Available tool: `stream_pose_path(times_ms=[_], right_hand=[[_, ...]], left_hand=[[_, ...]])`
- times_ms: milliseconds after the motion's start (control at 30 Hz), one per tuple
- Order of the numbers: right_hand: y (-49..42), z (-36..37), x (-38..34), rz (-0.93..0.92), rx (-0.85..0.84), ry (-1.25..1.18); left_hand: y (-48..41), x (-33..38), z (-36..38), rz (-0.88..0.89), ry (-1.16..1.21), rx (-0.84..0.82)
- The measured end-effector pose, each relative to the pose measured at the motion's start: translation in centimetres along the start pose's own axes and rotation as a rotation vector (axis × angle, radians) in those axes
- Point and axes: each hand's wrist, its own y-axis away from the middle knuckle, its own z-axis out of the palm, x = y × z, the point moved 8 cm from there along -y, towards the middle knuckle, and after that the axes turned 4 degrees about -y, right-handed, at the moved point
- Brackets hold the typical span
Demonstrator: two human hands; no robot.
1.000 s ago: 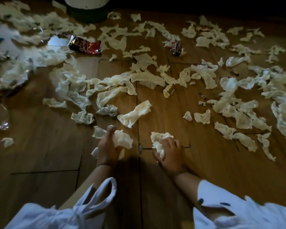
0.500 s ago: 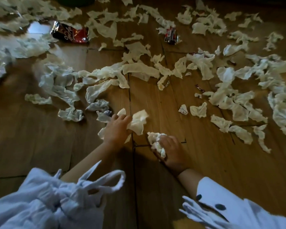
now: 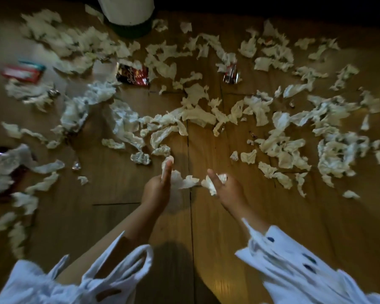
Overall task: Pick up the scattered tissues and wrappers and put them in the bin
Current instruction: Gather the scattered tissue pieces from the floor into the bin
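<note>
Crumpled white tissues (image 3: 198, 115) lie scattered over the wooden floor (image 3: 110, 216). My left hand (image 3: 157, 190) is raised above the floor and grips a bunch of tissues (image 3: 181, 182) that sticks out past its fingertips. My right hand (image 3: 228, 190) hovers beside it, holding a tissue wad (image 3: 210, 184) between thumb and fingers. The white bin (image 3: 127, 12) with a dark green base stands at the far top, well beyond both hands. A red-and-black wrapper (image 3: 133, 74) and a small wrapper (image 3: 230, 73) lie among the tissues in front of the bin.
A red and teal packet (image 3: 22, 72) lies at the far left. Dark items sit half under tissues at the left edge (image 3: 7, 163). Dense tissue piles spread to the right (image 3: 338, 150). My white sleeves (image 3: 294, 260) fill the bottom of the view.
Both hands have lifted off the floor, each keeping its tissues, and the left hand took in more. The view tilted up, so the bin shows again at the top.
</note>
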Motion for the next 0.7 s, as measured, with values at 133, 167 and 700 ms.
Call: stream_pose_path(times_ms=[133,167,700], right_hand=[[6.9,-3.8,-9.4,0.130,0.058,-0.118],[8.9,-4.6,-12.2,0.168,0.073,-0.159],[22.6,-10.3,-39.3,0.237,0.141,-0.378]], left_hand=[[7.3,9.6,-5.9,-0.048,0.047,-0.009],[9.3,12.1,-7.7,-0.062,0.061,-0.008],[21.1,32.9,-25.2,-0.091,0.130,-0.003]])
